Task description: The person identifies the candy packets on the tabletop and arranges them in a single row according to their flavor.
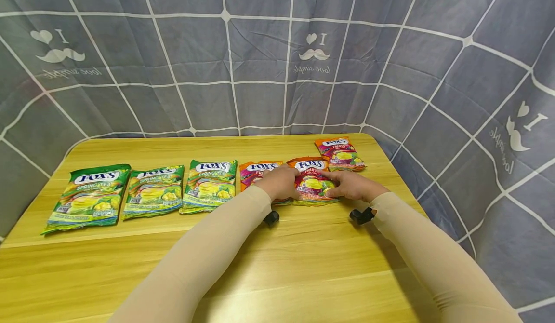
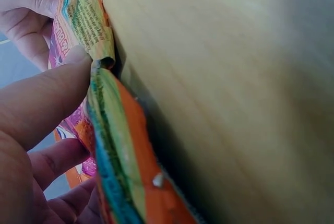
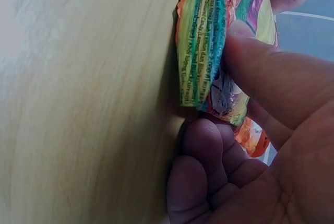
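Observation:
An orange-red bag of Fox's Fruits candy (image 1: 311, 183) lies on the table, gripped from both sides. My left hand (image 1: 279, 182) holds its left edge, also overlapping the orange Fox's Fruits bag (image 1: 248, 173) beside it. In the left wrist view the thumb (image 2: 57, 96) presses where the two bags meet. My right hand (image 1: 356, 186) pinches the right side of the same bag; the right wrist view has its thumb (image 3: 271, 67) on the front and curled fingers (image 3: 203, 145) by the lower edge. A third Fruits bag (image 1: 340, 154) lies farther back, to the right.
Three green Fox's Spring Tea bags (image 1: 88, 197) stretch in a row along the left of the wooden table (image 1: 303, 275). A grey checked curtain (image 1: 260, 48) hangs behind and beside the table. Small black wrist devices (image 1: 362, 215) hang below both wrists.

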Available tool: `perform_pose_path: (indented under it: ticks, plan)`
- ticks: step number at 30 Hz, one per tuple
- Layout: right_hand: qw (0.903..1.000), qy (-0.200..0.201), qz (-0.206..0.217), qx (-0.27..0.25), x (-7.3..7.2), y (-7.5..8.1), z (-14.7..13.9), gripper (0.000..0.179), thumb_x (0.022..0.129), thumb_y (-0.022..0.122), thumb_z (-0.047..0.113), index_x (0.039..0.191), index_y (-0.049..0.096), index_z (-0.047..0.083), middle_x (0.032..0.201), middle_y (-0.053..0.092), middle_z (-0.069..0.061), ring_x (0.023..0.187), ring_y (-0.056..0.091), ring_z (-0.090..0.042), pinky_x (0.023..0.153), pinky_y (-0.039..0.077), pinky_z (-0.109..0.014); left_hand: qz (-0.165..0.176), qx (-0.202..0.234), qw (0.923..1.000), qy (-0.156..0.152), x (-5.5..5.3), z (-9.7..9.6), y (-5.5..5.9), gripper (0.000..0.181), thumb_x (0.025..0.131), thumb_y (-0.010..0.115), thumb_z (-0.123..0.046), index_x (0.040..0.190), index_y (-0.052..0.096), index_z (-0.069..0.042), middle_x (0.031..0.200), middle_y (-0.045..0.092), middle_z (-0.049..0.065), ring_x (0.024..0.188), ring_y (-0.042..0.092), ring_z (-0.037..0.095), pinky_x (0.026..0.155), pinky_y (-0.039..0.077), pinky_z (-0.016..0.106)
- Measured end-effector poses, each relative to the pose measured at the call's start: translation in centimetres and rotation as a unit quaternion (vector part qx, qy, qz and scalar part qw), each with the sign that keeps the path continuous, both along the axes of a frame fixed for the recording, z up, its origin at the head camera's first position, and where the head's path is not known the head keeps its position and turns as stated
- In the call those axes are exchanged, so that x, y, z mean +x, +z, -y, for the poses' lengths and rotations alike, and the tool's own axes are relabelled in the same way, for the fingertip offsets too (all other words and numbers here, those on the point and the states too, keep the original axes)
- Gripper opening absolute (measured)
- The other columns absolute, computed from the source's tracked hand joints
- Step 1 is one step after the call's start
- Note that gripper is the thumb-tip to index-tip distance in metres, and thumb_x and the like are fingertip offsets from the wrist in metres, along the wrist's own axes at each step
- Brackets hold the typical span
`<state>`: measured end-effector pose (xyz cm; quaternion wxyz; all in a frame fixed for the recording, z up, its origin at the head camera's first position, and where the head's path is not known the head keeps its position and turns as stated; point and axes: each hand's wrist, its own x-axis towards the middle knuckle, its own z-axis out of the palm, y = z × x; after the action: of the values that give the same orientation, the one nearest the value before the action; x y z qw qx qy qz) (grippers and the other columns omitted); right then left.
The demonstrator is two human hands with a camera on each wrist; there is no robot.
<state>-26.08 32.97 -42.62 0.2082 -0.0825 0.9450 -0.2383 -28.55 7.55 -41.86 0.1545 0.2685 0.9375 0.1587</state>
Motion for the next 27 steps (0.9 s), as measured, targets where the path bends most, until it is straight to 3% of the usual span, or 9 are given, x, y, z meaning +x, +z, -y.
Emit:
perform_pose_path:
  ticks: [7, 9, 11, 13, 15, 18, 20, 23, 27]
  plan:
    - [0.9999, -0.008, -0.003, -0.008, 0.2, 0.0, -0.1, 0.078, 0.1, 0.074, 0.032, 0.167, 0.034, 0.021, 0.165, 0.041, -0.025, 0.142, 0.047, -0.036, 0.123, 0.035, -0.058, 0.01, -0.012, 0.9998, -0.009, -0.2, -0.2, 0.3, 0.081, 0.091, 0.082, -0.047, 0.159, 0.049, -0.018, 0.164, 0.047, 0.009, 0.152, 0.044, 0.029, 0.121, 0.034, 0.064]
    - [0.9998, -0.001, -0.013, -0.014, 0.2, 0.2, -0.3, 0.078, 0.1, 0.074, 0.03, 0.166, 0.035, 0.017, 0.153, 0.053, -0.025, 0.128, 0.056, -0.034, 0.114, 0.045, -0.053, 0.012, -0.016, 0.9997, -0.014, -0.3, -0.2, 0.4, 0.081, 0.091, 0.082, -0.048, 0.159, 0.049, -0.018, 0.162, 0.048, 0.01, 0.148, 0.048, 0.029, 0.12, 0.036, 0.063]
    - [0.9992, 0.001, -0.033, -0.021, 0.2, 0.4, -0.5, 0.076, 0.1, 0.074, 0.029, 0.165, 0.038, 0.013, 0.131, 0.065, -0.021, 0.106, 0.061, -0.029, 0.096, 0.053, -0.044, 0.012, -0.02, 0.9995, -0.02, -0.4, -0.2, 0.7, 0.078, 0.091, 0.081, -0.048, 0.156, 0.053, -0.016, 0.157, 0.052, 0.012, 0.142, 0.054, 0.029, 0.117, 0.041, 0.06]
    - [0.9975, -0.011, -0.064, -0.027, 0.0, 0.7, -1.0, 0.071, 0.101, 0.073, 0.027, 0.162, 0.041, 0.009, 0.109, 0.068, -0.016, 0.088, 0.06, -0.025, 0.078, 0.052, -0.037, 0.009, -0.025, 0.9993, -0.025, -0.6, -0.4, 1.0, 0.063, 0.092, 0.08, -0.048, 0.141, 0.064, -0.012, 0.146, 0.058, 0.013, 0.129, 0.06, 0.028, 0.109, 0.05, 0.053]
    - [0.9932, -0.04, -0.108, -0.015, -0.2, 0.9, -1.7, 0.065, 0.103, 0.07, 0.028, 0.159, 0.046, 0.006, 0.101, 0.068, -0.013, 0.081, 0.059, -0.023, 0.073, 0.05, -0.036, -0.005, -0.024, 0.9992, -0.031, -0.7, -0.8, 1.3, 0.049, 0.094, 0.078, -0.048, 0.124, 0.073, -0.009, 0.132, 0.064, 0.012, 0.116, 0.062, 0.026, 0.098, 0.056, 0.047]
    - [0.9828, -0.099, -0.156, 0.005, -0.7, 1.1, -3.1, 0.057, 0.107, 0.064, 0.03, 0.156, 0.05, 0.004, 0.115, 0.07, -0.019, 0.094, 0.064, -0.031, 0.084, 0.054, -0.044, -0.039, -0.014, 0.9988, -0.027, -0.7, -1.7, 1.7, 0.045, 0.096, 0.074, -0.048, 0.118, 0.074, -0.009, 0.123, 0.065, 0.011, 0.11, 0.06, 0.027, 0.094, 0.057, 0.044]
    - [0.9765, -0.128, -0.173, 0.017, -1.2, 1.1, -4.1, 0.056, 0.108, 0.06, 0.032, 0.155, 0.051, 0.003, 0.133, 0.065, -0.025, 0.115, 0.063, -0.039, 0.1, 0.053, -0.054, -0.065, -0.002, 0.9977, -0.02, -0.8, -2.5, 1.8, 0.053, 0.098, 0.072, -0.049, 0.133, 0.069, -0.01, 0.13, 0.064, 0.011, 0.118, 0.058, 0.029, 0.102, 0.054, 0.047]
    - [0.9736, -0.155, -0.166, 0.013, -1.8, 1.0, -5.3, 0.056, 0.11, 0.055, 0.033, 0.157, 0.047, 0.003, 0.153, 0.051, -0.029, 0.143, 0.047, -0.048, 0.117, 0.041, -0.063, -0.082, 0.014, 0.9964, -0.013, -1.0, -3.7, 1.5, 0.068, 0.1, 0.068, -0.051, 0.154, 0.053, -0.014, 0.15, 0.055, 0.01, 0.137, 0.051, 0.033, 0.114, 0.044, 0.052]
    - [0.9746, -0.166, -0.149, 0.015, -2.4, 0.6, -6.1, 0.062, 0.111, 0.051, 0.036, 0.163, 0.038, 0.004, 0.16, 0.045, -0.028, 0.153, 0.034, -0.048, 0.124, 0.031, -0.063, -0.087, 0.03, 0.9956, -0.02, -1.4, -5.2, 1.1, 0.074, 0.101, 0.066, -0.054, 0.162, 0.044, -0.018, 0.164, 0.045, 0.009, 0.152, 0.04, 0.034, 0.121, 0.035, 0.055]
